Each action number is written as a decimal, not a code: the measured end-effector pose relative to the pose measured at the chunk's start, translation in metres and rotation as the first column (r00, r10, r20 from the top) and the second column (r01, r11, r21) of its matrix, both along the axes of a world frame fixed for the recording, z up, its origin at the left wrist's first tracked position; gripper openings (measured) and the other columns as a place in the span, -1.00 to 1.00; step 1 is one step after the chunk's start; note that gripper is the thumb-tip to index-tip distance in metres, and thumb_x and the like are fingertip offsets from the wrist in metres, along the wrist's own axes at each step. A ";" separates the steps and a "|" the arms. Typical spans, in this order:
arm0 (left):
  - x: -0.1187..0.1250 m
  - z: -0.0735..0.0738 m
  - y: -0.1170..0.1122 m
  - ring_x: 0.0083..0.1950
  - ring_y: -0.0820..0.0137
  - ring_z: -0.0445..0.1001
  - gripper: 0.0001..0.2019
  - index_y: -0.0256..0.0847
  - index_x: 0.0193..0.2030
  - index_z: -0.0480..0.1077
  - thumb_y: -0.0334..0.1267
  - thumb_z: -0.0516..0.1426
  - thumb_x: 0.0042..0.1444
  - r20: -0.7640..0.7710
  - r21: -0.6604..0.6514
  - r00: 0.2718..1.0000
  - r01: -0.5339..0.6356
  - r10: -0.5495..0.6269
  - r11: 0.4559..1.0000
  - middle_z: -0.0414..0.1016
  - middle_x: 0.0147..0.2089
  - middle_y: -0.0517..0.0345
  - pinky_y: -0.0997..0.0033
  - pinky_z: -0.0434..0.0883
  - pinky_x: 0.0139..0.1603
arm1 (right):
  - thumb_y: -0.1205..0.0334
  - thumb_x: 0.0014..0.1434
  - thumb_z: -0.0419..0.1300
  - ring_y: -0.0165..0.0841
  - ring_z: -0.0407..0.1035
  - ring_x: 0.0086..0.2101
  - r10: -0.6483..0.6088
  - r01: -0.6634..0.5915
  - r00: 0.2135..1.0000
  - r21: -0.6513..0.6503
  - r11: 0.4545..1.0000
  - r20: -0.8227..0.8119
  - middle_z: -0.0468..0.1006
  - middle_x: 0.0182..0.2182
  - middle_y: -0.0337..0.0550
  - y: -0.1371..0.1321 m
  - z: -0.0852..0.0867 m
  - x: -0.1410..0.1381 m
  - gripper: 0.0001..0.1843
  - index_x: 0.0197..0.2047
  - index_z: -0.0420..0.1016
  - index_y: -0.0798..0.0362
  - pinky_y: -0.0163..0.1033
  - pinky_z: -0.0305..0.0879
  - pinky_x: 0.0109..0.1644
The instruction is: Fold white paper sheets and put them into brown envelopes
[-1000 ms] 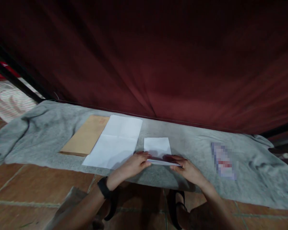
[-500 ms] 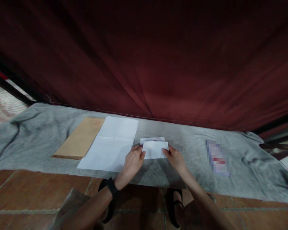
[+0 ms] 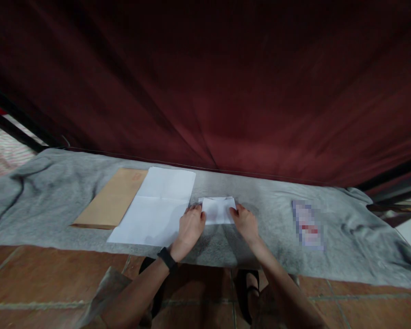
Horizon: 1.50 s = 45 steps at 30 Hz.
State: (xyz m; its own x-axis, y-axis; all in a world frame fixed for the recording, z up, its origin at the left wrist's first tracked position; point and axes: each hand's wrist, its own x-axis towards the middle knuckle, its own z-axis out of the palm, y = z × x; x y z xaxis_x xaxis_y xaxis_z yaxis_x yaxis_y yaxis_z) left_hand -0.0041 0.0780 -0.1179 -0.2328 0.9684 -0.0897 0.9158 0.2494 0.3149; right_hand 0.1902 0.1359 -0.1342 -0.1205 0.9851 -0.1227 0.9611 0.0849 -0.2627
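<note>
A small white folded paper (image 3: 218, 210) lies on a grey cloth (image 3: 55, 192) spread over the floor. My left hand (image 3: 190, 226) pinches its left edge and my right hand (image 3: 245, 223) pinches its right edge, holding the near half folded over the far half. A black band sits on my left wrist. Just left of my left hand lies a larger white sheet (image 3: 157, 205) with fold creases, flat and untouched.
A brown envelope (image 3: 111, 198) lies left of the large sheet. A small blurred printed card (image 3: 307, 224) rests on the cloth at the right. A dark red curtain (image 3: 226, 82) hangs behind. Reddish floor tiles (image 3: 37, 274) run along the near side, with my sandalled feet below.
Both hands lifted the near edge of the small paper and carried it away from me, folding it onto its far half. The paper now looks about half as deep.
</note>
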 end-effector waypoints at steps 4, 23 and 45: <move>0.000 -0.001 0.002 0.11 0.17 0.56 -0.73 -0.25 -0.01 0.48 -0.25 -0.01 0.35 -0.007 -0.026 1.000 -0.016 0.015 1.000 0.60 -0.01 -0.17 0.26 0.43 0.09 | -0.01 0.45 -0.02 -0.18 0.61 -0.19 -0.021 0.021 0.999 0.003 1.000 0.027 0.70 -0.24 0.06 0.002 0.002 -0.002 -0.59 -0.06 0.58 0.04 -0.27 0.34 -0.19; 0.001 -0.002 0.007 0.00 0.17 0.63 -0.67 -0.37 0.12 0.41 -0.30 -0.05 0.36 -0.086 -0.036 0.996 -0.026 0.023 0.999 0.63 -0.06 -0.21 0.26 0.50 -0.02 | 0.01 0.48 -0.05 -0.17 0.63 -0.21 -0.008 -0.005 0.982 0.067 0.998 0.191 0.69 -0.26 0.08 0.008 0.000 -0.015 -0.59 0.09 0.46 0.09 -0.21 0.41 -0.17; 0.003 0.002 0.002 -0.08 0.22 0.63 -0.76 -0.27 0.14 0.24 -0.34 -0.03 0.37 -0.086 -0.005 0.996 -0.011 0.010 1.000 0.60 -0.13 -0.05 0.33 0.50 -0.13 | 0.05 0.50 -0.13 -0.25 0.59 -0.34 0.008 -0.074 0.972 0.275 0.959 0.235 0.61 -0.27 0.05 0.004 -0.016 -0.019 -0.59 0.03 0.41 0.13 -0.26 0.24 -0.36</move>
State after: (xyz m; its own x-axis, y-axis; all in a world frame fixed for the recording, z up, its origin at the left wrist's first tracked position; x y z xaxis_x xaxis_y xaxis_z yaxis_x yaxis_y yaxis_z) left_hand -0.0012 0.0804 -0.1158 -0.2503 0.9653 -0.0740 0.9368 0.2608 0.2334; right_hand 0.1715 0.1395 -0.1502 -0.1627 0.9783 0.1282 0.9865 0.1635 0.0045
